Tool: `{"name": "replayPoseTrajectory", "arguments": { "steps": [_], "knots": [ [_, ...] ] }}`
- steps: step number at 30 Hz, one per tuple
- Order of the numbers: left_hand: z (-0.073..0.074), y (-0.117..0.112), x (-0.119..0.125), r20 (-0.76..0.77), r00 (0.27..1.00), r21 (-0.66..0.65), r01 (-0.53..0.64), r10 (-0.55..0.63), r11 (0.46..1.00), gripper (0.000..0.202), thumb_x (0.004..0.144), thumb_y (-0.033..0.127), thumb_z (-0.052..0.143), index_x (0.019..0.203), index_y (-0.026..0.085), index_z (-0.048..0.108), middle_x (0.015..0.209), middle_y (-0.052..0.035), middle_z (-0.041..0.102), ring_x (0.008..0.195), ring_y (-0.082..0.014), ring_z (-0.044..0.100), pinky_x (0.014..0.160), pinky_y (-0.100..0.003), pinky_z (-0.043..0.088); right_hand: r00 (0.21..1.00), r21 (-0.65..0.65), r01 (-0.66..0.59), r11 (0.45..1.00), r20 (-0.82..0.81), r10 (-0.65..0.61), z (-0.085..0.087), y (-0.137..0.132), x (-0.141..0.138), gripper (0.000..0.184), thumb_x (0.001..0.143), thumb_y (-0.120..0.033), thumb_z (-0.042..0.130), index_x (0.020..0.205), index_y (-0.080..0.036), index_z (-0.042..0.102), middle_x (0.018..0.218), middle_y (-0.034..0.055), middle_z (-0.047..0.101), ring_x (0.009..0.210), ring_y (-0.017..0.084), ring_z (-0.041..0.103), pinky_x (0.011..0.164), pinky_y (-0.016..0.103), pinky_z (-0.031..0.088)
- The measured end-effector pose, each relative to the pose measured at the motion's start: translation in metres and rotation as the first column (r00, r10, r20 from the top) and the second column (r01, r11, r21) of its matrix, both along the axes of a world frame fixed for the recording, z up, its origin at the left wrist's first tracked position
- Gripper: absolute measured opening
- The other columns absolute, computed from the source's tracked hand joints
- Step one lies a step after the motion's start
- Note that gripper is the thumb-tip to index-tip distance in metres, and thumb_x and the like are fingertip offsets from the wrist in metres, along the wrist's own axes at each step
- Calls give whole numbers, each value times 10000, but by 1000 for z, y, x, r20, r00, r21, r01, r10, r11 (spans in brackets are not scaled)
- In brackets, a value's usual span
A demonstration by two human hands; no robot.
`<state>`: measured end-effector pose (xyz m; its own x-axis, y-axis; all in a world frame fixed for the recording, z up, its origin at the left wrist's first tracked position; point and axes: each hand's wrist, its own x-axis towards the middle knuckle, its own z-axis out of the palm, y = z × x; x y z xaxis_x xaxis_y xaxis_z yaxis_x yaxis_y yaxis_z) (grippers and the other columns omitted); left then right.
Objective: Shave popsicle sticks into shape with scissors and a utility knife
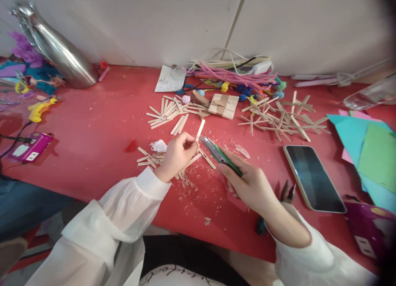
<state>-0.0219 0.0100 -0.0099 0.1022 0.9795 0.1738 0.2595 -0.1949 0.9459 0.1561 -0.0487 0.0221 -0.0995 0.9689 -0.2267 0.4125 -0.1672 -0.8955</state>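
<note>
The table [102, 117] is red. The cutter [223, 157] is grey and green; left of it the stick [201, 128] is tan, right of it the phone [314, 179] black with cream edging.

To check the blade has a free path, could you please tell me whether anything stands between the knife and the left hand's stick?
Nothing visible stands between the knife in the right hand and the stick, though the left hand grips it close beside the blade.
</note>
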Motion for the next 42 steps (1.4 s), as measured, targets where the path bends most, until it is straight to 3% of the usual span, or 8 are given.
{"name": "replayPoseTrajectory", "arguments": {
  "steps": [9, 15, 20, 28, 37, 42],
  "knots": [
    [0, 0, 0, -51, 999, 27, -15, 17, 1000, 148, 802, 246, 555, 703, 188, 461, 604, 30, 497, 555, -99, 492, 545, -231, 405, 1000, -25, -1, 1000, -31, 0, 0, 0, 0, 529, 828, -401, 501, 1303, -170, 476, 508, -61, 474, 360, 77, 399, 350, 212, 394],
    [-1, 0, 0, -74, 997, 40, -17, 20, 999, 133, 801, 230, 551, 709, 189, 465, 612, 30, 499, 560, -99, 488, 552, -233, 409, 999, -37, 5, 999, -39, -6, 3, 1, -1, 524, 835, -389, 496, 1308, -163, 472, 435, -85, 415, 354, 83, 405, 365, 207, 396],
    [-1, 0, -1, -77, 997, 46, -25, 28, 999, 142, 799, 235, 556, 703, 189, 461, 613, 27, 502, 571, -103, 497, 560, -238, 410, 999, -54, 2, 999, -44, -4, 1, 0, 0, 536, 834, -406, 495, 1314, -169, 461, 582, -31, 549, 371, 64, 407, 360, 202, 393],
    [0, 0, 0, -101, 994, 77, -31, 38, 997, 144, 793, 226, 553, 697, 186, 453, 605, 30, 490, 564, -102, 485, 555, -237, 405, 998, -83, 8, 996, -64, -14, 1, 1, -1, 551, 819, -422, 498, 1316, -186, 461, 632, -15, 587, 365, 60, 414, 348, 200, 384],
    [0, 1, 0, -115, 993, 100, -23, 35, 995, 137, 792, 209, 551, 697, 185, 454, 609, 27, 497, 564, -102, 497, 551, -233, 412, 998, -86, 3, 996, -54, -8, 1, 0, 0, 573, 811, -425, 501, 1327, -182, 449, 603, -25, 581, 367, 64, 418, 348, 203, 387],
    [1, 0, -1, -197, 979, 189, -20, 57, 982, 123, 799, 194, 548, 705, 186, 468, 601, 30, 512, 543, -95, 496, 546, -227, 412, 996, -116, -1, 993, -91, -10, 3, 2, 0, 542, 803, -429, 498, 1265, -146, 499, 580, -40, 531, 347, 60, 408, 325, 197, 375]
  ]
}}
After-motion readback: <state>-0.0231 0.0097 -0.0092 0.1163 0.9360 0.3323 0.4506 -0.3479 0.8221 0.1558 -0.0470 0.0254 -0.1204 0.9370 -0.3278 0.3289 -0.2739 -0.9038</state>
